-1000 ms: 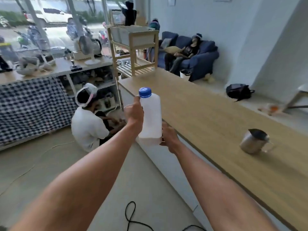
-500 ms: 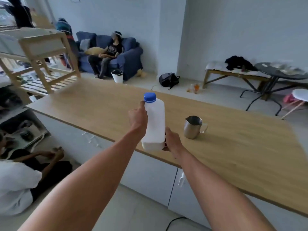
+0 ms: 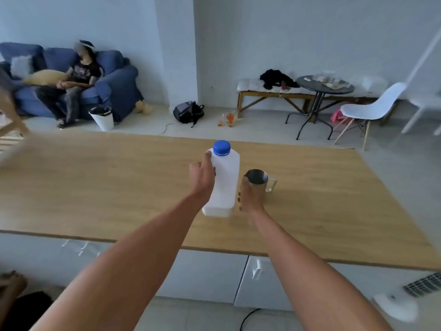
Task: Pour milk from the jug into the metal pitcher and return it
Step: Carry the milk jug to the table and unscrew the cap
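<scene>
A white plastic milk jug (image 3: pixel 225 182) with a blue cap (image 3: pixel 222 147) screwed on is held upright just over the wooden counter (image 3: pixel 95 187). My left hand (image 3: pixel 202 175) grips its upper left side. My right hand (image 3: pixel 250 199) presses against its lower right side. The metal pitcher (image 3: pixel 257 177) stands upright on the counter right behind my right hand, which hides its lower part. Its handle points right and its mouth is uncovered.
White cabinet doors (image 3: pixel 262 278) lie under the counter's near edge. A black cable (image 3: pixel 248 318) runs on the floor below. Someone's foot (image 3: pixel 12 283) is at the lower left. Beyond the counter are a blue sofa (image 3: pixel 114 84) with a seated person, a round table (image 3: pixel 324 87) and a white chair (image 3: pixel 374 108).
My view has swung right, from the counter's left end to face it squarely. The jug, held in both hands, has moved over the counter, next to the pitcher.
</scene>
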A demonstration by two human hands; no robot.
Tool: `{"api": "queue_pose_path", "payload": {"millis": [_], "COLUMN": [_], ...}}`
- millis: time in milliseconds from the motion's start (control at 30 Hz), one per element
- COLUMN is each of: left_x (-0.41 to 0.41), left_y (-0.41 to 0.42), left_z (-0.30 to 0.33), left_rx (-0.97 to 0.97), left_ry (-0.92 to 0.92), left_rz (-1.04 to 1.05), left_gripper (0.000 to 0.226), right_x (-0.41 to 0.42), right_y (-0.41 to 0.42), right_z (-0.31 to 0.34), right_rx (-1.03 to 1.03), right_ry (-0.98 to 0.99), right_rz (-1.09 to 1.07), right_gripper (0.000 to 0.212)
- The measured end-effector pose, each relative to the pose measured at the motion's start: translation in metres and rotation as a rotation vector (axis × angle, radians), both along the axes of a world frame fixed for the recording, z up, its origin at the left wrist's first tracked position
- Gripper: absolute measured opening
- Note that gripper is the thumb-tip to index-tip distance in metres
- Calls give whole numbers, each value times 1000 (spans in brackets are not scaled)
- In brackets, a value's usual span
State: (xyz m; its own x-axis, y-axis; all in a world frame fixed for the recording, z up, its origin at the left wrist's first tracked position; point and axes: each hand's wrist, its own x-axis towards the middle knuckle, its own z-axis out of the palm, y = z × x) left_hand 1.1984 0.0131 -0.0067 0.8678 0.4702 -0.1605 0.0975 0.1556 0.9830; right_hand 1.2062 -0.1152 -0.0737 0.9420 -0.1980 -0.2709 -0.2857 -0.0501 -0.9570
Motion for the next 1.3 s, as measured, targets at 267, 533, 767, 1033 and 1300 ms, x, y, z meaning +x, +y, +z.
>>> {"api": "queue_pose_path", "payload": {"millis": [267,533,767,1033,1300], "left_x": [23,30,37,38,38], "left_y": [-3,-10,-4,-8,-9], "left_z": [-38,-52,-60,-70,-68], "left_rx": [75,77,65,73,113], "left_ry": [-14,-53,-69,-47,-46], "left_rz": [-96,-144,-240,-184,-162], "left_gripper": [47,45,46,39,25], "right_x": [22,42,47,59,71], "right_y": [-8,18,25,21,11], "right_z": [49,61,57,58,59], "right_rx": [-596,-993,-1117,-1223,-1231], "right_ry": [-416,-564,-460,-530,-629], "right_rz": [-44,-61,-5,98,263], "right_gripper": [32,64,71,63,60]}}
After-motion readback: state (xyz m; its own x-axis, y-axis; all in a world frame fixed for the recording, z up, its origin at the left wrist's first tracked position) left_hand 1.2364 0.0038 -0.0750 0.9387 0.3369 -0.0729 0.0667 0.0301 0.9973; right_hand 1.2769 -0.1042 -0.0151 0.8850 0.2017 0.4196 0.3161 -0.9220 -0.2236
